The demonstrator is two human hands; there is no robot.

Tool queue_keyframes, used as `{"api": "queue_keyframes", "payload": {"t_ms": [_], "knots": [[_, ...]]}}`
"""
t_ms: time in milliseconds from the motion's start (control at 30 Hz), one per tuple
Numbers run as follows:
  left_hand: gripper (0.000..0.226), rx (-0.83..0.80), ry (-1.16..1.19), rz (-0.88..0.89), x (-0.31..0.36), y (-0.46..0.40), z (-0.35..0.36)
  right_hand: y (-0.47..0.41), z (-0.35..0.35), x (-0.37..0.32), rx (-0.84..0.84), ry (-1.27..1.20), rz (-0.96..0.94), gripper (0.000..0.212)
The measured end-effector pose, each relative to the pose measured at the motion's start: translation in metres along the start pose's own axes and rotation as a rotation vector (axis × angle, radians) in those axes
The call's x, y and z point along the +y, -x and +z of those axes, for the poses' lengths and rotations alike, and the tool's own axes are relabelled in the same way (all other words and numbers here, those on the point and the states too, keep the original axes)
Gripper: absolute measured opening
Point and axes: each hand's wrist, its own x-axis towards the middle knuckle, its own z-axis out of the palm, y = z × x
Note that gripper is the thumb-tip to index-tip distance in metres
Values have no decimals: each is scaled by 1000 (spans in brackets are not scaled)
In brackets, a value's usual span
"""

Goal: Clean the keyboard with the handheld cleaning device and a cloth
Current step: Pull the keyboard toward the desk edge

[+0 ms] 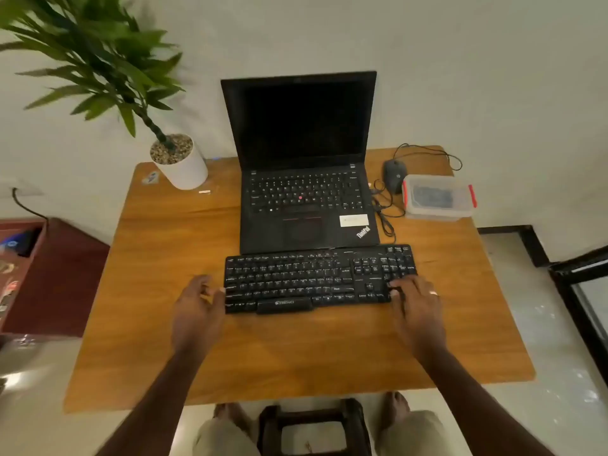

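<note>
Keyboard, black, lies flat near the middle of the wooden table, its far edge touching the front of an open laptop. Left hand sits at the keyboard's left end, fingers loosely curled, tips touching its side; whether it grips is unclear. Right hand rests on the right end, fingers spread over the keys. Toward the far right corner lie a mouse and a lidded plastic box; a potted plant stands at the far left corner.
</note>
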Motion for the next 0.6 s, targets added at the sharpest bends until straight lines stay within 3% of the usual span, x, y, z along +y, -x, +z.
{"api": "queue_keyframes", "payload": {"t_ms": [133, 333, 433, 600], "knots": [[26, 81, 69, -16, -25, -6, 27, -8, 24, 19, 124, -141, 132, 26], [32, 188, 55, 7, -62, -8, 66, -2, 53, 35, 365, -325, 182, 25], [36, 209, 19, 82, -67, -5, 72, 0, 56, 43, 443, -337, 225, 36], [43, 216, 47, 147, -75, -7, 74, -3, 63, 53, 442, -242, 233, 30]]}}
